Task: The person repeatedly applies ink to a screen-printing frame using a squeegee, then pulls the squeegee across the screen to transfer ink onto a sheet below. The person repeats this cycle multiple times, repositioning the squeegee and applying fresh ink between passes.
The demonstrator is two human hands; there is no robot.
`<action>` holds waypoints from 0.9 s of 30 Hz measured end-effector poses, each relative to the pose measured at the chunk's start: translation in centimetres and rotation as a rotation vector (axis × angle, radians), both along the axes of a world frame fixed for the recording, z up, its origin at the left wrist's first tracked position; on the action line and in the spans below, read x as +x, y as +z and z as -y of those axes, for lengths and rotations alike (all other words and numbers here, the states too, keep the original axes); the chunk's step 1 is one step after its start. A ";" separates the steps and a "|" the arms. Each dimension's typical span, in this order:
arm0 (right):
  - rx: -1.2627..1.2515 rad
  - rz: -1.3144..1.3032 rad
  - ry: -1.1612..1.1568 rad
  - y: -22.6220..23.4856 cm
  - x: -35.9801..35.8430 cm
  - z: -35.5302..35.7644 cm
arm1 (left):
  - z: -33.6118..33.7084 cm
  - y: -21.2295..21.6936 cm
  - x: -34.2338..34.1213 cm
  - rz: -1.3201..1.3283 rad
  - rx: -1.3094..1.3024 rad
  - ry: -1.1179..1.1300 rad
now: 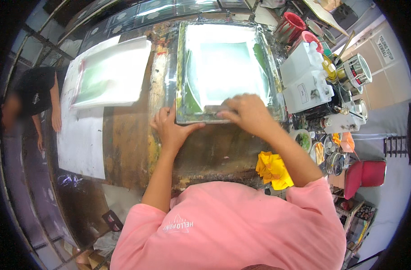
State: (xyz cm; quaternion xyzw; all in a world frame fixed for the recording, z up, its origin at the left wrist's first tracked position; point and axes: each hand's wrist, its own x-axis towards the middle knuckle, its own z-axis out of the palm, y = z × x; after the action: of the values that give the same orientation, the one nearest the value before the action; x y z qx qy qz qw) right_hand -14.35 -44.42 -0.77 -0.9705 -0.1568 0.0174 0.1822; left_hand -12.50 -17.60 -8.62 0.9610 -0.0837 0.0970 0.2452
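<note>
A screen printing frame [181, 72] lies on the worktable in front of me, with a pale mesh window and green areas along its sides. My left hand [170, 130] holds the near left corner of the frame, thumb along the near edge and fingers at the left side. In my right hand [248, 113] is a squeegee [213, 109], held at the near end of the mesh. My fingers hide much of the squeegee. To the left, a stack of whitish sheets [111, 74] with a green tint rests on a large white sheet [81, 139].
White plastic jugs [304, 96] and paint cans [291, 27] crowd the right side. Yellow cloth [275, 170] lies by the table's near right edge. A red chair [365, 177] stands farther right. Another person [38, 92] is at the left, one hand near the white sheet.
</note>
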 end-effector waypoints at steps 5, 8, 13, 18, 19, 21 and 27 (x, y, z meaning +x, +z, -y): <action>-0.018 0.190 -0.044 -4.0 -1.6 -1.1 | -0.7 -2.3 0.2 0.033 -0.011 -0.028; -0.034 0.293 -0.022 -5.9 2.8 0.4 | -0.7 -2.2 0.4 0.025 -0.042 -0.052; -0.140 0.398 -0.066 -7.0 16.6 3.4 | -0.7 -1.9 0.4 0.060 -0.035 -0.068; -0.170 0.115 0.023 -3.7 27.6 6.6 | -0.9 -1.9 0.5 0.159 -0.061 -0.091; -0.175 0.173 0.009 -3.8 28.4 6.7 | -0.9 -1.9 0.6 0.145 -0.111 -0.105; -0.199 0.284 -0.031 -4.4 28.9 6.5 | -0.9 -2.1 0.6 0.130 -0.170 -0.121; -0.193 0.391 -0.078 -7.0 20.5 4.0 | -1.0 -2.8 0.4 0.139 -0.187 -0.116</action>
State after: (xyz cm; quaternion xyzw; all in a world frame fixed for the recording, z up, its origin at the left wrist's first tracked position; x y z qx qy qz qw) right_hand 6.11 -48.38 -7.72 -0.9737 -0.1489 -0.1632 0.0550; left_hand -12.13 -16.63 -11.39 0.9184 -0.1467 0.1563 0.3325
